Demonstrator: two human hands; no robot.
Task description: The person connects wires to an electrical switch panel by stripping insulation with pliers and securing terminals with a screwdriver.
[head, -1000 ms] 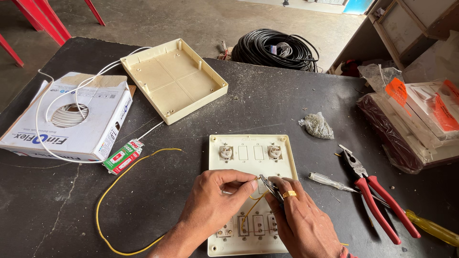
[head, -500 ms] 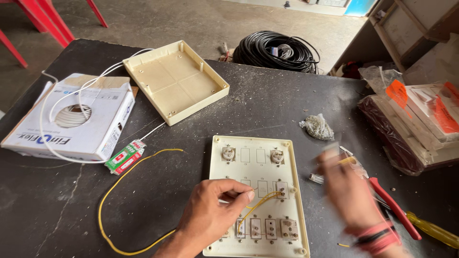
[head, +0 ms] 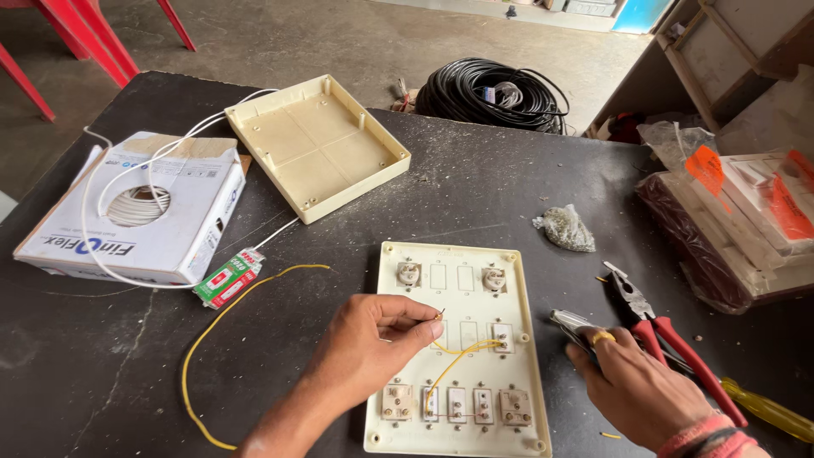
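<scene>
Left hand [head: 373, 352]: fingertips pinch yellow wire [head: 454, 360] end over cream switch plate [head: 458, 288]. Right hand [head: 632, 386]: fingers closed around small metal tool [head: 570, 322], just right of plate. Beside it, red-handled pliers [head: 657, 326]. Beyond: screw bag [head: 566, 229], cream box [head: 318, 144], black cable coil [head: 496, 93].

A cream switch panel [head: 462, 348] lies flat, back side up, on the dark tabletop [head: 475, 187]. A short yellow wire [head: 454, 360] curves across its middle, one bare end pinched upright, the other at a switch terminal.
</scene>
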